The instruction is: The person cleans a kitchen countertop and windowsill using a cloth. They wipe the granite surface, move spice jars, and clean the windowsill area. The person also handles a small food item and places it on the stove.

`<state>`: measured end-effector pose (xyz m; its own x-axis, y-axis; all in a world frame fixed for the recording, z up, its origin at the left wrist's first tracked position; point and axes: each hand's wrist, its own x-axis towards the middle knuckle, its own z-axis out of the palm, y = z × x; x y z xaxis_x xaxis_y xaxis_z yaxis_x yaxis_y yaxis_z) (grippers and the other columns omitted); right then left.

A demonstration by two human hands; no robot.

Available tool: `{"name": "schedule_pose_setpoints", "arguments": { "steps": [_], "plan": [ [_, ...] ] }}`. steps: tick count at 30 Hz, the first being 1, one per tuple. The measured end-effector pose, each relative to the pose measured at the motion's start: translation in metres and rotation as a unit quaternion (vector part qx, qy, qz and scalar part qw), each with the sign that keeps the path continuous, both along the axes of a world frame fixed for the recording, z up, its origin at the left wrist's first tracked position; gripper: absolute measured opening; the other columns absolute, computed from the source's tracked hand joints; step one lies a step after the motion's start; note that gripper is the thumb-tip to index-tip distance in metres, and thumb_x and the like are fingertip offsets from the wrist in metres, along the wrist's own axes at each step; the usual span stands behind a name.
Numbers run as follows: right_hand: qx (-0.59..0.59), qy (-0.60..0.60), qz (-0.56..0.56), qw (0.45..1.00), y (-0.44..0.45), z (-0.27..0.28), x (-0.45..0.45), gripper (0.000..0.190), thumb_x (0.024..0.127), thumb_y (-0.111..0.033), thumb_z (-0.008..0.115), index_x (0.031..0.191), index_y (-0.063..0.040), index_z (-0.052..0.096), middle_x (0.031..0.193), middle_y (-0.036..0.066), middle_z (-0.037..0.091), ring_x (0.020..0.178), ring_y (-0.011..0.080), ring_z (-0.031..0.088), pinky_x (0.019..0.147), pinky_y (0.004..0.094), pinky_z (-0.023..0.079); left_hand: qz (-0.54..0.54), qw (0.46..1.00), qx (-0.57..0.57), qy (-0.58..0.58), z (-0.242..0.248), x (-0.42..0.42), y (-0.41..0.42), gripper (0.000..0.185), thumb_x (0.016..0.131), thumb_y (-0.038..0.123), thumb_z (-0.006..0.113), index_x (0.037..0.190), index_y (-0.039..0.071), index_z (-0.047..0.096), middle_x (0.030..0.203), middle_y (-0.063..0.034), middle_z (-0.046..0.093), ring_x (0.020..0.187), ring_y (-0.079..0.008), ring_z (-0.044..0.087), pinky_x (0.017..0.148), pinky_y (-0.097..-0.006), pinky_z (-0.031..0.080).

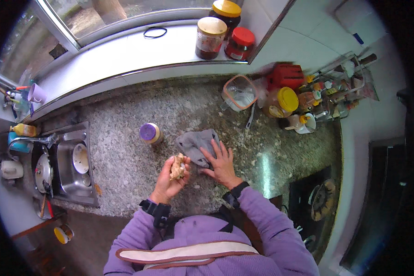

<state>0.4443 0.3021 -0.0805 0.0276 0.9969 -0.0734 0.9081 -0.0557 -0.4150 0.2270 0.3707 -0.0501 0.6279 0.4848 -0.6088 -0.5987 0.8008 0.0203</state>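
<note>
My left hand [169, 181] holds a tan, crumpled, lumpy thing [178, 167] between thumb and fingers; what it is I cannot tell. My right hand [222, 165] lies spread, palm down, with its fingers on a grey cloth [196, 143] on the speckled stone countertop [124, 172]. The cloth is bunched, and part of it is hidden under the fingers. Behind my left hand stands a small jar with a purple lid [149, 133], just left of the cloth.
At left is a steel sink [69, 186] with a bowl [80, 158]. At right are a plastic container [240, 93], a yellow-lidded jar [287, 100], a spice rack [348, 86] and a gas hob [319, 200]. Several jars [211, 38] stand on the windowsill.
</note>
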Motion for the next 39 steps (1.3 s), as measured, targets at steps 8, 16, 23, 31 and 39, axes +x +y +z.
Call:
{"name": "schedule_pose_setpoints", "arguments": {
  "steps": [8,16,23,31,39],
  "plan": [
    [0.111,-0.098,-0.099,0.984,0.046,-0.053,0.059,0.087,0.071,-0.028,0.082,0.148,-0.025,0.042,0.155,0.005,0.038,0.143,0.0348,0.032,0.112,0.0611,0.024,-0.078,0.994,0.076,0.023,0.010,-0.003,-0.002,0.037,0.104,0.036,0.049,0.118,0.003,0.056,0.109,-0.0110,0.064,0.081,-0.0142,0.058,0.062,-0.0252,0.048],
    [0.105,-0.073,-0.157,0.979,-0.005,-0.046,0.110,0.079,0.075,-0.015,0.076,0.146,-0.016,0.043,0.150,0.009,0.044,0.140,0.0338,0.036,0.114,0.0508,0.027,-0.089,0.990,0.080,0.077,0.009,-0.032,0.003,0.030,0.100,0.031,0.055,0.116,0.006,0.057,0.108,-0.0093,0.065,0.082,-0.0145,0.062,0.061,-0.0252,0.049],
    [0.027,-0.121,-0.242,0.962,-0.129,-0.034,0.118,0.072,0.077,-0.013,0.069,0.144,-0.012,0.044,0.150,0.012,0.043,0.142,0.0356,0.034,0.114,0.0539,0.026,-0.098,0.988,0.059,0.100,-0.002,-0.027,0.008,0.032,0.100,0.029,0.054,0.121,0.005,0.058,0.103,-0.0077,0.066,0.080,-0.0148,0.062,0.061,-0.0262,0.049],
    [0.058,-0.106,-0.349,0.929,-0.068,-0.056,0.181,0.066,0.084,-0.033,0.070,0.145,-0.022,0.045,0.152,0.014,0.038,0.139,0.0413,0.034,0.110,0.0600,0.027,-0.148,0.985,0.062,0.060,0.006,-0.001,0.001,0.032,0.100,0.030,0.055,0.120,0.004,0.059,0.101,-0.0057,0.066,0.086,-0.0154,0.065,0.071,-0.0271,0.055],
    [0.081,-0.011,-0.141,0.987,-0.129,-0.042,0.004,0.080,0.062,-0.025,0.076,0.139,-0.030,0.053,0.148,0.011,0.044,0.136,0.0380,0.038,0.107,0.0564,0.030,-0.142,0.989,-0.003,0.052,0.000,-0.003,-0.016,0.034,0.100,0.029,0.056,0.121,0.003,0.058,0.099,-0.0051,0.065,0.090,-0.0163,0.063,0.070,-0.0275,0.053]
  ]
}}
